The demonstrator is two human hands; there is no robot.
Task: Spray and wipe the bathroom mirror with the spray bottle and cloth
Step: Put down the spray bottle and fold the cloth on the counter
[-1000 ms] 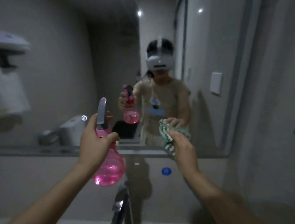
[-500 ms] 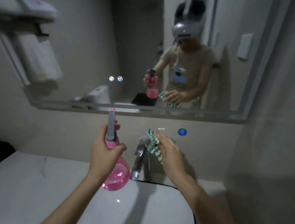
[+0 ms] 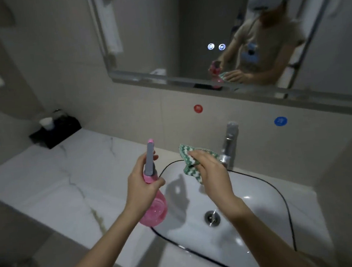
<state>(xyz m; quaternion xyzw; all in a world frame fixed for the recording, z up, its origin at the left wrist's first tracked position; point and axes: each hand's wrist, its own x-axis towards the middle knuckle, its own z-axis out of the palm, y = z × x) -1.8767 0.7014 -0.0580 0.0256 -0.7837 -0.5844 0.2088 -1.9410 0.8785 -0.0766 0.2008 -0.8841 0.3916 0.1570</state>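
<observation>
Right now the left hand (image 3: pixel 142 184) holds the pink spray bottle (image 3: pixel 154 198) by its neck, fingers (image 3: pixel 153 157) curled around it, with the grey nozzle pointing up. The bottle hangs over the edge where the white table (image 3: pixel 55 185) meets the sink (image 3: pixel 262 221). The right hand (image 3: pixel 213 172) pinches the green and white cloth (image 3: pixel 188 158) in a bunch, just above the sink and near the tap (image 3: pixel 229 144). The mirror (image 3: pixel 173 28) is up on the wall, well above both hands, and you can see the person in it. A red dot (image 3: pixel 198 108) and a blue dot (image 3: pixel 280 121) sit on the wall under the mirror. I think both hands are too low to clean yet. To do this step well, lift the bottle up high and turn the nozzle so it faces the glass, not the wall. Squeeze a few short sprays so the water does not run down. Open the cloth out flatter so more of it touches the glass. Then wipe from the top down in rows, and keep the bottle away from the tap so it does not bump.
</observation>
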